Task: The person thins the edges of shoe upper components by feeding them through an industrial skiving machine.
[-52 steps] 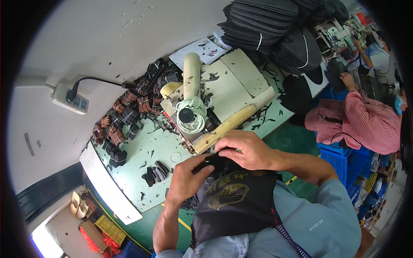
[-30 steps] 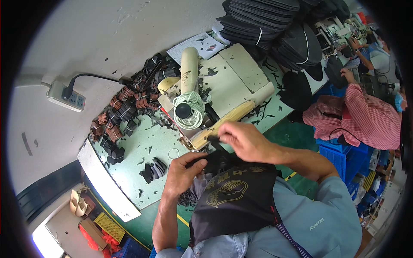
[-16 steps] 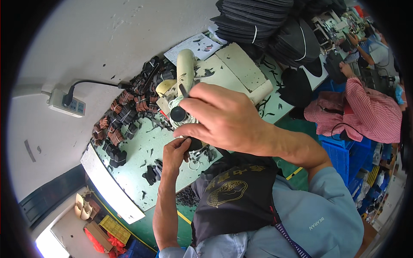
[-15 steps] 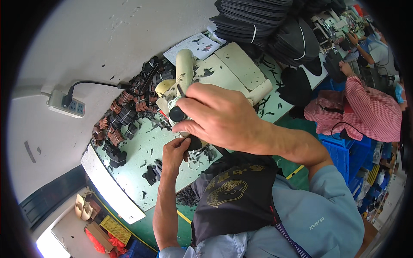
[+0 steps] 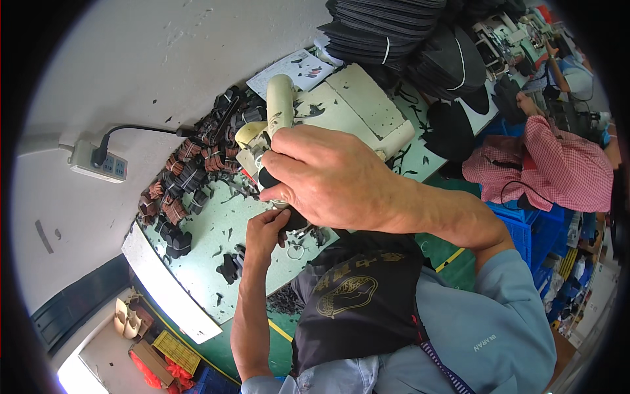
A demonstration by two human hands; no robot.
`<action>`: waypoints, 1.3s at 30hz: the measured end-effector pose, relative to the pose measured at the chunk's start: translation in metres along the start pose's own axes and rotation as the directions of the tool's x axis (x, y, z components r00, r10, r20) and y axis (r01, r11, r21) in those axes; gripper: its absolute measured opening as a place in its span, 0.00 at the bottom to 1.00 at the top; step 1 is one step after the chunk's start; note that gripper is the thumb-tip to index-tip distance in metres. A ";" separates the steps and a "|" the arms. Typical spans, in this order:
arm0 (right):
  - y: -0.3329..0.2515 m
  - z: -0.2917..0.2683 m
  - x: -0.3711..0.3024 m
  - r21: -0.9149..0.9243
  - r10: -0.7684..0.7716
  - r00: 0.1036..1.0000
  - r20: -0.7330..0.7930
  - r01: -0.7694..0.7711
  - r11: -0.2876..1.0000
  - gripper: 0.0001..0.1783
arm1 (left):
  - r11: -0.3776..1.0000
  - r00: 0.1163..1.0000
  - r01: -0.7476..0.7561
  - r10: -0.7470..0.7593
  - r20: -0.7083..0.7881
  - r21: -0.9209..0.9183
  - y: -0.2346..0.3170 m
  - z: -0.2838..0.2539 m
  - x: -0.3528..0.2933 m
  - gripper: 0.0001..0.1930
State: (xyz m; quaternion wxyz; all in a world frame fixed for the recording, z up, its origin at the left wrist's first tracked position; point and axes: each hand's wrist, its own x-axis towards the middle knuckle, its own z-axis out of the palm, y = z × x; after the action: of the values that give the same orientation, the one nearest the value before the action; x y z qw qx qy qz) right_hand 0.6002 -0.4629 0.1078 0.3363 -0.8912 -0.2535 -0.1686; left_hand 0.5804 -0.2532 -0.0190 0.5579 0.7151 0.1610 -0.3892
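A cream bench machine (image 5: 281, 98) with a rounded upright arm stands on the pale green table. My right hand (image 5: 335, 177) reaches across its front, fingers curled around a black round knob (image 5: 265, 179) that shows partly beside the fingertips. Just below, my left hand (image 5: 264, 231) pinches a small dark flat piece (image 5: 296, 220) between thumb and fingers, held under the machine's head. The right hand hides part of that piece and much of the machine's working end. A white ring (image 5: 295, 252) lies on the table close to the left hand.
Banded bundles of brown and black pieces (image 5: 187, 174) pile up along the wall. Tall stacks of black sheets (image 5: 387, 29) stand at the back right. A power strip (image 5: 98, 161) is on the wall. Dark scraps litter the table (image 5: 203, 262). A co-worker in red check (image 5: 558, 164) is at the right.
My right hand has shifted slightly left, and its fingers now cover more of the black knob. The left hand stays almost in place with the dark piece.
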 end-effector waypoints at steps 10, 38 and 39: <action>0.016 -0.004 -0.003 0.081 -0.117 0.993 -0.022 0.119 0.990 0.22 | 0.999 1.000 0.009 -0.009 0.014 0.031 -0.002 0.001 0.004 0.12; 0.054 0.041 -0.116 0.165 0.084 0.991 -0.105 -0.066 0.984 0.14 | 0.980 0.988 0.018 0.013 0.155 -0.198 -0.007 -0.010 0.001 0.16; 0.055 0.041 -0.119 0.186 0.101 0.989 -0.104 -0.080 0.979 0.15 | 0.991 0.989 0.005 0.014 0.146 -0.130 -0.007 -0.013 0.004 0.15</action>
State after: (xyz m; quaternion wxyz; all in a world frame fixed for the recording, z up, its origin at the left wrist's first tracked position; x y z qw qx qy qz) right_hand 0.5395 -0.5108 -0.0064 0.4373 -0.8565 -0.2074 -0.1792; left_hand 0.5826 -0.2399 -0.0257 0.6145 0.6470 0.1429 -0.4281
